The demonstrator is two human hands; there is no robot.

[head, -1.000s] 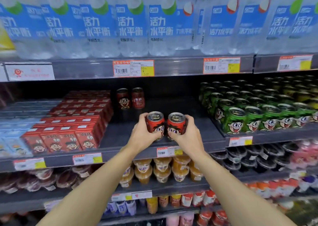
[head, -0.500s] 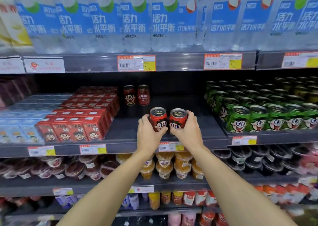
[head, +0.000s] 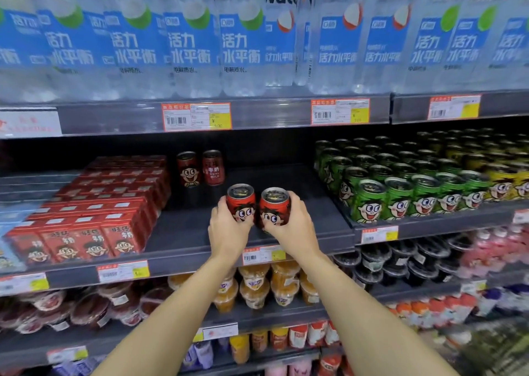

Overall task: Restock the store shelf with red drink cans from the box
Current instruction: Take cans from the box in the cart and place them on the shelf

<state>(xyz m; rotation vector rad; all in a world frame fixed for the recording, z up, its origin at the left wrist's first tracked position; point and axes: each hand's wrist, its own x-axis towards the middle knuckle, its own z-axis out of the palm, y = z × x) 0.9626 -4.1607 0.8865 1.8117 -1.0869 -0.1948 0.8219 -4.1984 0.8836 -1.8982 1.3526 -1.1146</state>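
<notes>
Red can [head: 241,203] held in left hand [head: 227,232], red can [head: 275,207] in right hand [head: 294,229], fingers curled round each, over dark shelf [head: 183,232]

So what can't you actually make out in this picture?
- Box of cans: outside the head view.
- Held red cans: lower parts hidden by left hand and right hand.
- Price tag: print too small.
- Bottom-right goods: blurred.

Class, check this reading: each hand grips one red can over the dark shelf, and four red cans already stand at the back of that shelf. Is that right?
Not quite. The left hand and right hand each grip one red can over the dark shelf, but the head view shows only two red cans at the back, not four.
</notes>
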